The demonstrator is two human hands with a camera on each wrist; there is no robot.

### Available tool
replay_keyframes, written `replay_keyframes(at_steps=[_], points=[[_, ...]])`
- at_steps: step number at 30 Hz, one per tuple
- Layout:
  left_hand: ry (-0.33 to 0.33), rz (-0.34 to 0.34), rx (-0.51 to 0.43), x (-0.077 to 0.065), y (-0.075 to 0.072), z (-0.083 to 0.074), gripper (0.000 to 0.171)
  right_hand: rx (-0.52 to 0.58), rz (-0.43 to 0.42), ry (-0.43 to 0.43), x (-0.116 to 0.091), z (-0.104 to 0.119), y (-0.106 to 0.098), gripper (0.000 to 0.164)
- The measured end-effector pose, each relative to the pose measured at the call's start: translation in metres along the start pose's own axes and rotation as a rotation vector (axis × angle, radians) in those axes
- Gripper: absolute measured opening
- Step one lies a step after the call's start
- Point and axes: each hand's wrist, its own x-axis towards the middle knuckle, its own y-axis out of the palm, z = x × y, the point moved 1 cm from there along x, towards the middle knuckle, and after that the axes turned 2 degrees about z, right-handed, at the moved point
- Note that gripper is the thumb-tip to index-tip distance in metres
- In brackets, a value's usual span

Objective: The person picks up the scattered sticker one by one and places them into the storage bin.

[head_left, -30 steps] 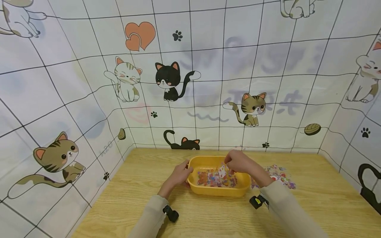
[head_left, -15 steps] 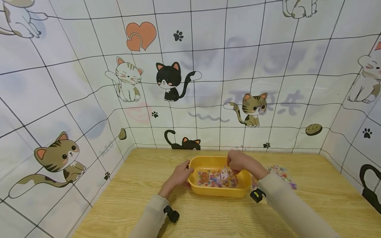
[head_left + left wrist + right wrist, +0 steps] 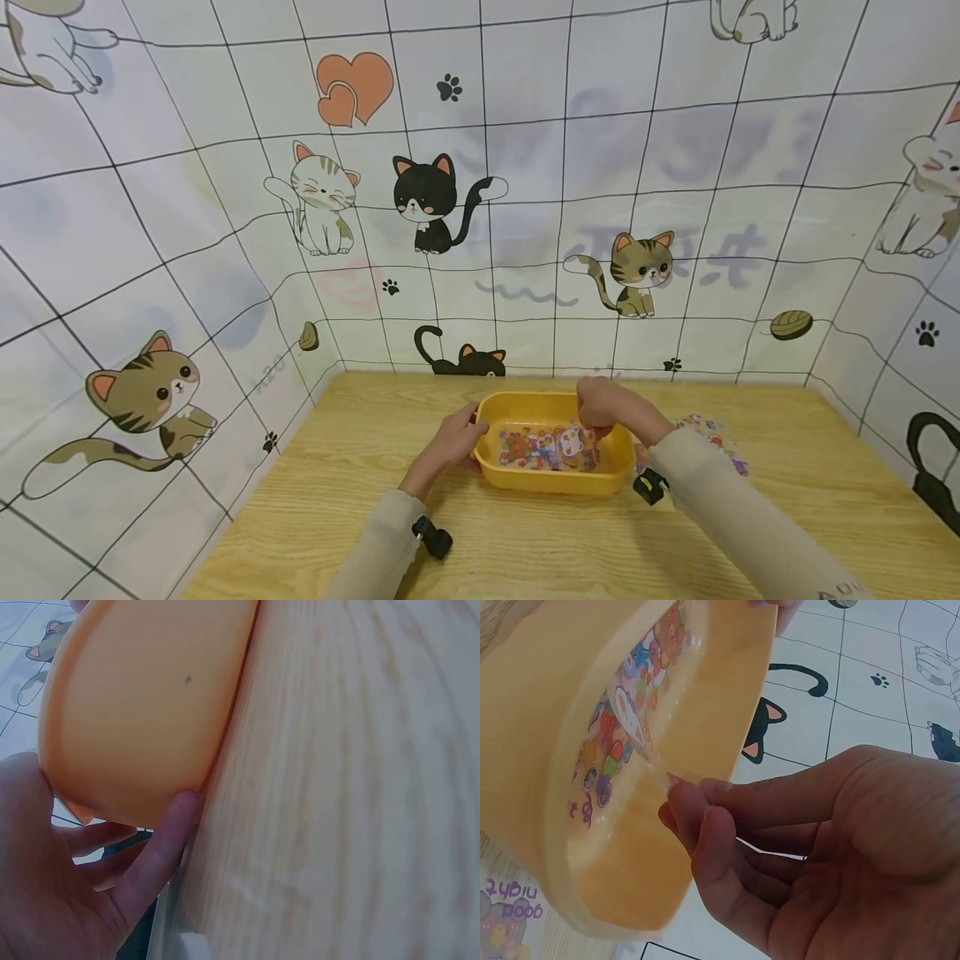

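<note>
A yellow plastic basin (image 3: 547, 482) stands on the wooden table, its floor covered with colourful cartoon stickers (image 3: 517, 447) on clear film. My left hand (image 3: 453, 437) grips the basin's left end, thumb at the rim; in the left wrist view its fingers (image 3: 169, 825) lie against the outer wall. Over the basin's right half, my right hand (image 3: 606, 407) pinches a clear sticker (image 3: 628, 712) with a white long-eared character between thumb and fingertips. The sticker slants down from the fingertips over the other stickers. Part of the basin's far right rim is hidden behind the right hand.
More colourful stickers (image 3: 716, 437) lie on the table (image 3: 525, 550) right of the basin, partly behind the right forearm. A white cloth (image 3: 525, 233) with grid lines and printed cats stands up behind the table and along both sides.
My right hand has shifted slightly right, and the white-character sticker has moved right and lower in the basin. The left hand keeps its grip on the basin's end.
</note>
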Motion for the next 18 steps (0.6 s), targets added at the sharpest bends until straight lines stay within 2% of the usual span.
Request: replay_keyframes(at_steps=[7, 14, 18], points=[[0.006, 0.005, 0.002, -0.0005, -0.0005, -0.0009, 0.041, -0.031, 0.008, 0.014, 0.0031, -0.0034, 0.0005, 0.047], [0.02, 0.003, 0.011, -0.0001, -0.0003, -0.0004, 0.041, -0.038, 0.021, 0.028, 0.0054, -0.0076, 0.0002, 0.032], [0.011, 0.0, 0.005, 0.0004, 0.0004, -0.0006, 0.041, -0.04, 0.038, 0.013, 0.0059, -0.0087, 0.0001, 0.03]])
